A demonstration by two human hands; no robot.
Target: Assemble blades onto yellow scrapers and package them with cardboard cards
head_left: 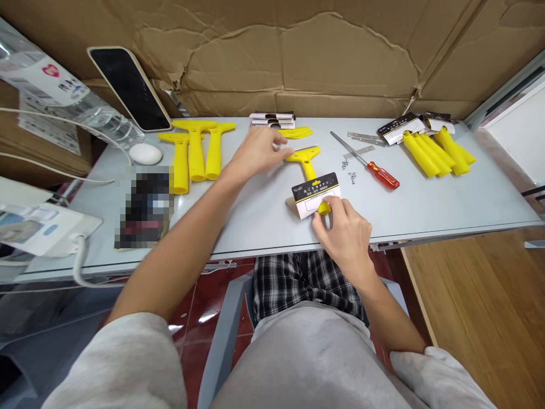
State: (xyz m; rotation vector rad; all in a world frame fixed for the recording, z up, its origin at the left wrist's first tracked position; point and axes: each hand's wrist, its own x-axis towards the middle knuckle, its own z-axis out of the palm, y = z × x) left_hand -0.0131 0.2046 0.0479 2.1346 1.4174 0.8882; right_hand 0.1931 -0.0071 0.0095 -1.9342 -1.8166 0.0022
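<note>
A yellow scraper (307, 162) lies in front of me, its wide blade head pointing away. A printed black-and-white header card (315, 196) is fitted around its handle. My right hand (347, 236) pinches the handle's near end, thumb and index finger on either side. My left hand (260, 150) hovers by the left corner of the scraper head, fingers apart with nothing between them. Just beyond its fingertips are several thin yellow strips (298, 133). Behind those, a small stack of folded header cards (272, 119) rests near the cardboard wall.
Several yellow scraper handles (196, 153) lie to the left. On the right are a red screwdriver (383, 175), metal blades (360, 152), small screws (352, 178) and carded scrapers (426, 153). A phone (130, 88), bottle (63, 85) and power strip (55, 221) occupy the left side.
</note>
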